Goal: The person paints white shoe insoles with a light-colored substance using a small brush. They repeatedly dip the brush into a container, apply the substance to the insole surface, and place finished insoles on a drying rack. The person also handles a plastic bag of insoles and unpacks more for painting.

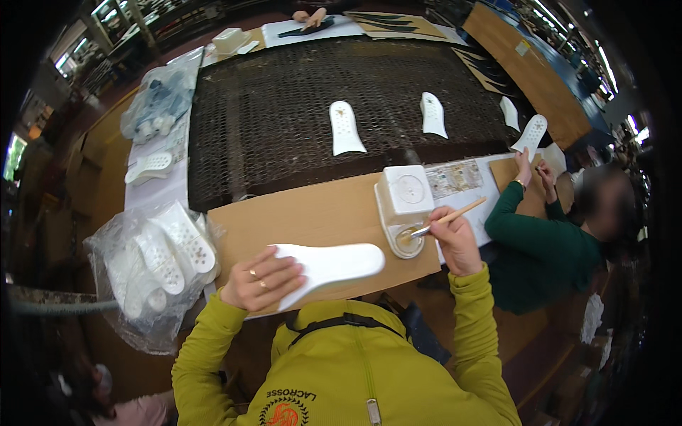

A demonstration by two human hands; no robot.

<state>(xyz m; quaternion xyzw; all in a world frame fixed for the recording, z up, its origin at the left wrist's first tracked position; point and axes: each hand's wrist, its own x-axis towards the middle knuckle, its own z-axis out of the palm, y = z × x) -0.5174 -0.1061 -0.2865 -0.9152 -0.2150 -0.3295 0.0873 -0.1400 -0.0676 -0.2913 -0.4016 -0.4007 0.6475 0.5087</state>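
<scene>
My left hand [264, 280] lies with its fingers across the wide end of a smooth white shoe insole [334, 263], pressing it on a brown cardboard sheet [298, 213]. The rounded end of the insole points right. My right hand [455, 240] is closed round the wooden handle of a brush [460, 211]. The brush tip dips into the round opening of a white glue dispenser [406, 192], where a yellowish substance shows. Left of my left hand, a clear plastic bag [114, 259] holds several white insoles dotted with holes.
Beyond the cardboard runs a dark mesh conveyor [277, 106] carrying several white insoles [346, 128]. At the right, a co-worker in a green sleeve [515, 213] holds another insole [531, 133]. Another person's hands [310, 18] work at the far side. A bag of bluish pieces [160, 103] lies far left.
</scene>
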